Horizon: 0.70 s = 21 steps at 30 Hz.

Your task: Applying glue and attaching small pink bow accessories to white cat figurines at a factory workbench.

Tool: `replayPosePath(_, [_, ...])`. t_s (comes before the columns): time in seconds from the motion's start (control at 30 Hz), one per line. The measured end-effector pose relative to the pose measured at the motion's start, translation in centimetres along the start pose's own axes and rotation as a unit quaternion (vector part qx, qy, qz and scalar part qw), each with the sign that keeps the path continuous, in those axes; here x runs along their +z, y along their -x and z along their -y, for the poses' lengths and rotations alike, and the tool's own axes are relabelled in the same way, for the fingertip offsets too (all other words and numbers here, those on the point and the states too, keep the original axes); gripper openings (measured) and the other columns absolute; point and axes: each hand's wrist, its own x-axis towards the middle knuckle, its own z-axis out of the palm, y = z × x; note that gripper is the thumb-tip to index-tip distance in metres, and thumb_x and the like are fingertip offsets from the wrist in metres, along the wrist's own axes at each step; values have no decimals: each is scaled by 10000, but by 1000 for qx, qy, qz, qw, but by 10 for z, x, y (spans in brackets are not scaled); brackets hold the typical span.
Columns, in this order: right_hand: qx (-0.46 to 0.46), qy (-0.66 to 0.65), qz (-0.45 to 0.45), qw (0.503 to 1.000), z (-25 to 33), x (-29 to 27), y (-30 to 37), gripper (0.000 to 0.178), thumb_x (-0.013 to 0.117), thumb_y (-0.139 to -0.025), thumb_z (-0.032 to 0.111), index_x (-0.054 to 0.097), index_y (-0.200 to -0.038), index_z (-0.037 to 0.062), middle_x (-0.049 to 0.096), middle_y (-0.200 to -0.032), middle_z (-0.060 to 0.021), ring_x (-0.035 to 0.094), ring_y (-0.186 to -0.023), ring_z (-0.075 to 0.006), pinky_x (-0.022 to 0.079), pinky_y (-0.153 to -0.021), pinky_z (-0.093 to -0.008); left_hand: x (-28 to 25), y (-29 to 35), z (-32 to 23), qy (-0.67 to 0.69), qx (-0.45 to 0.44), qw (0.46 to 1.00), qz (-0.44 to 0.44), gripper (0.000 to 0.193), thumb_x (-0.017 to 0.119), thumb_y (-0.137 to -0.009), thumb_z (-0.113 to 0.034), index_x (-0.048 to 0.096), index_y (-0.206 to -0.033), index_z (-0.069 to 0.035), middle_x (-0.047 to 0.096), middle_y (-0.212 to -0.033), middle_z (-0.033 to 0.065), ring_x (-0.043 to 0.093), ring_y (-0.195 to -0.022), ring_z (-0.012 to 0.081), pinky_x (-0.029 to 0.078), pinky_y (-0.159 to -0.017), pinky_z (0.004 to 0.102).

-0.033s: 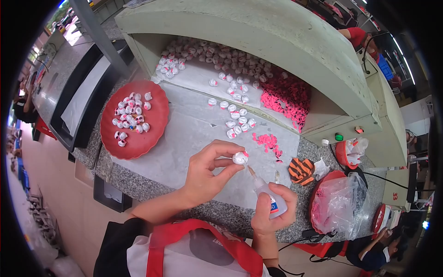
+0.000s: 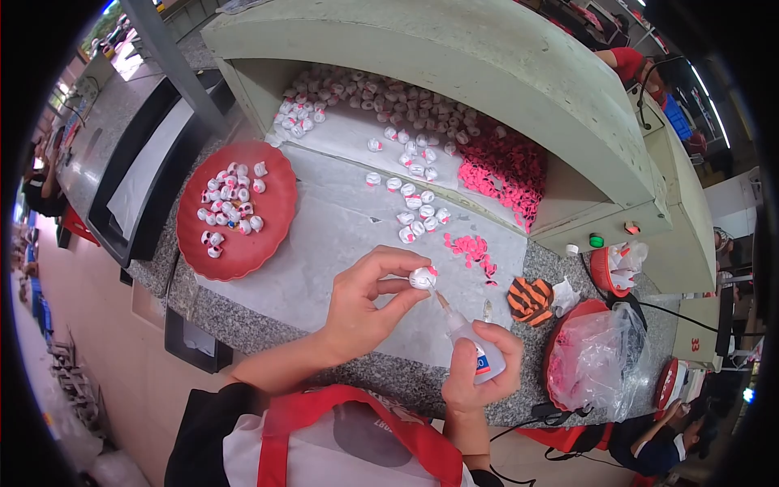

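Observation:
Between thumb and fingertips my left hand (image 2: 367,305) pinches a small round white figurine head (image 2: 420,278) with a pink patch on its upper side. My right hand (image 2: 466,393) is wrapped around a translucent squeeze bottle (image 2: 462,329) with a blue and red label. The bottle's thin nozzle points up and left, its tip at or very near the lower right of the head; contact is hard to tell. Just beyond my hands, several similar white heads (image 2: 412,219) and small flat pink pieces (image 2: 468,247) lie on the white paper (image 2: 316,235).
A red scalloped plate (image 2: 280,231) at left holds more heads. Under the pale hood (image 2: 454,61) lie piles of white heads (image 2: 381,93) and pink pieces (image 2: 507,174). An orange-and-black striped cloth (image 2: 530,300), a plastic bag (image 2: 604,357) and a red basket (image 2: 600,272) are at right.

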Motion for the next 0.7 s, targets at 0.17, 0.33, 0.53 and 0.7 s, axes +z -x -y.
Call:
replayPosePath(0.17, [0,3,12,1000,1,1,-2,192,591,-698,73,546,-867,-5,570,-808,-88,537,-700,-139,430,-641,-239,1,-2,1,-1,4,1000,4,304,567,-724,115,541,-1005,3,521,-997,92,560,-922,167,507,-805,274])
replayPosePath(0.33, [-93,7,60,994,-1,-2,-14,230,626,-664,1,526,-869,-26,595,-679,-118,577,-510,-184,449,-472,-256,-2,-3,2,-10,21,1000,9,302,559,-723,123,544,-1000,3,526,-1027,105,549,-961,181,502,-814,276])
replayPosePath(0.53, [-104,24,53,993,-1,-6,-14,223,624,-668,9,517,-862,-23,595,-685,-107,570,-497,-189,441,-455,-263,-2,-3,4,25,4,999,23,277,548,-744,117,527,-1002,21,532,-1050,125,543,-983,189,483,-842,293])
replayPosePath(0.7, [-32,26,27,999,1,-5,-6,178,607,-701,99,558,-840,0,583,-756,-92,550,-652,-147,433,-603,-236,-5,-5,-3,116,-96,987,54,312,539,-754,120,479,-1046,28,529,-1095,154,549,-969,174,471,-825,265])
